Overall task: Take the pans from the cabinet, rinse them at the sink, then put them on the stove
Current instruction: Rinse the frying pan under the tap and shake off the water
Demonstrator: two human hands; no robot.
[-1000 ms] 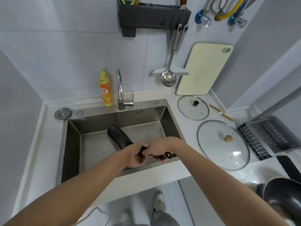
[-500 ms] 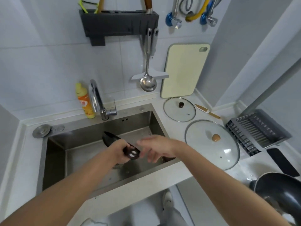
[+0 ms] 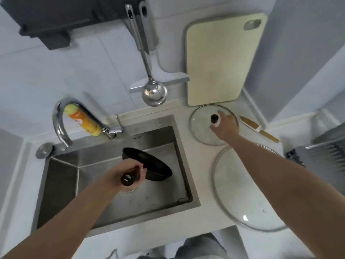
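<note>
We find the pan, small and dark, at the centre of the frame, held tilted over the sink with its open face turned toward the back wall. The left hand is wrapped round the pan's handle, butt end toward the camera. Half a second ago both hands were together at that handle; the left now carries the pan alone.

The right hand has left the pan and crossed to the right of the frame. It now sits over the small glass lid on the worktop, fingers loosely spread beside the lid's dark knob. We cannot tell whether it touches the knob; it grips nothing yet.

The tap, at the left, shows no water running that we can make out. We judge the rinse of this pan finished or paused, and the reach suggests the lid is to be picked up next, perhaps to go with the pan.

A larger glass lid lies at lower right, partly under the right forearm. A cutting board leans on the wall behind.
</note>
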